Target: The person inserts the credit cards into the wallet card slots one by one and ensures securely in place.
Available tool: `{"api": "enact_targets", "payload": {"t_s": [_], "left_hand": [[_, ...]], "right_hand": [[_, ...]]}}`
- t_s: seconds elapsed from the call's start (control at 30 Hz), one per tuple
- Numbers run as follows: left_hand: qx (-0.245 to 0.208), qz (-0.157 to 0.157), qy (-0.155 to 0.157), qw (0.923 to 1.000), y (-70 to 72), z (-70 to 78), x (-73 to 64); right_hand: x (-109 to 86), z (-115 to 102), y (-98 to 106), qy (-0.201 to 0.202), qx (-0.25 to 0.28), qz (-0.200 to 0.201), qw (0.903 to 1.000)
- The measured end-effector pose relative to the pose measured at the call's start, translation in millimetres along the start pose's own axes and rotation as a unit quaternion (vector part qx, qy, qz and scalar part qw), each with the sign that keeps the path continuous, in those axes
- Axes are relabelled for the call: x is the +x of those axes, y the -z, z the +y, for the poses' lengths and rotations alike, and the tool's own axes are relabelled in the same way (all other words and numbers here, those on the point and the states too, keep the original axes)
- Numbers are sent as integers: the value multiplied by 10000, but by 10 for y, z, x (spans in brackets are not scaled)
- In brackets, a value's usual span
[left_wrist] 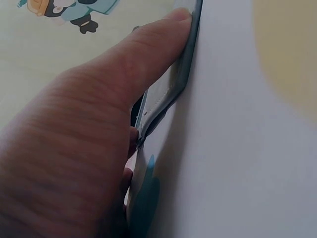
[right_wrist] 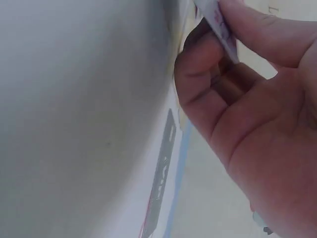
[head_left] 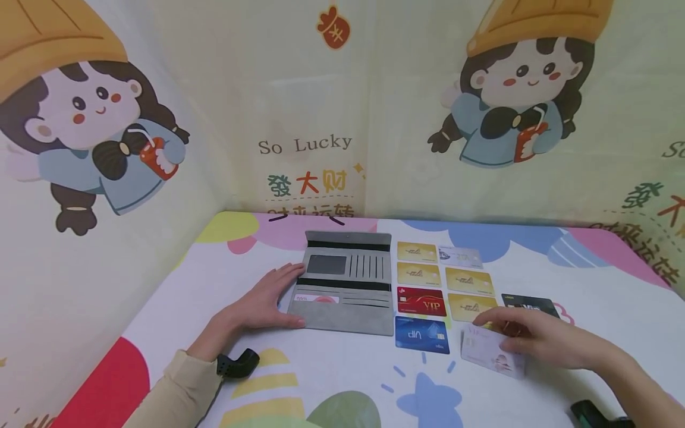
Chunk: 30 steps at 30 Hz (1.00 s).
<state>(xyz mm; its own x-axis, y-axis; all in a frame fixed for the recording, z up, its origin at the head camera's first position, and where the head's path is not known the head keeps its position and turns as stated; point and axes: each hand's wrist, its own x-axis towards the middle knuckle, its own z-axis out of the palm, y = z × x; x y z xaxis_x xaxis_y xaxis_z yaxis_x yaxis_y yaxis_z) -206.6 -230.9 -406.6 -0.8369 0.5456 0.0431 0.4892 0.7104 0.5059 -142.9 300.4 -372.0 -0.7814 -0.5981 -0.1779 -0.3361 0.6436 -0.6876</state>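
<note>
Several cards [head_left: 421, 302] lie spread right of the open wallet [head_left: 348, 319], likely for visibility. Left hand [head_left: 259, 306] spans wide along the wallet's edge, probably steadying it; right hand [head_left: 553, 340] pinches a pale card [head_left: 484, 349].

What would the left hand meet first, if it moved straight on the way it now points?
Most likely the grey wallet: the left hand lies at its left edge and appears to touch it.
</note>
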Motion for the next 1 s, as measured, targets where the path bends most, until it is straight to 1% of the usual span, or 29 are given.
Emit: {"api": "enact_targets", "payload": {"t_s": [0.1, 0.23, 0.47, 0.57, 0.83, 1.0], "left_hand": [[20, 14, -32, 10000, -10, -12, -5], [27, 22, -49, 10000, -15, -17, -3], [25, 38, -108, 9999, -14, -16, 0], [37, 45, -108, 9999, -16, -18, -5], [93, 30, -59, 9999, -21, -10, -3], [65, 7, -28, 10000, -6, 13, -7]], "right_hand": [[21, -5, 28, 155, 311, -44, 9994], [63, -42, 54, 350, 378, 56, 9987], [180, -149, 85, 269, 476, 53, 9985], [249, -197, 96, 304, 400, 127, 9987], [461, -311, 115, 398, 536, 332, 9972], [566, -358, 138, 473, 505, 468, 9965]]}}
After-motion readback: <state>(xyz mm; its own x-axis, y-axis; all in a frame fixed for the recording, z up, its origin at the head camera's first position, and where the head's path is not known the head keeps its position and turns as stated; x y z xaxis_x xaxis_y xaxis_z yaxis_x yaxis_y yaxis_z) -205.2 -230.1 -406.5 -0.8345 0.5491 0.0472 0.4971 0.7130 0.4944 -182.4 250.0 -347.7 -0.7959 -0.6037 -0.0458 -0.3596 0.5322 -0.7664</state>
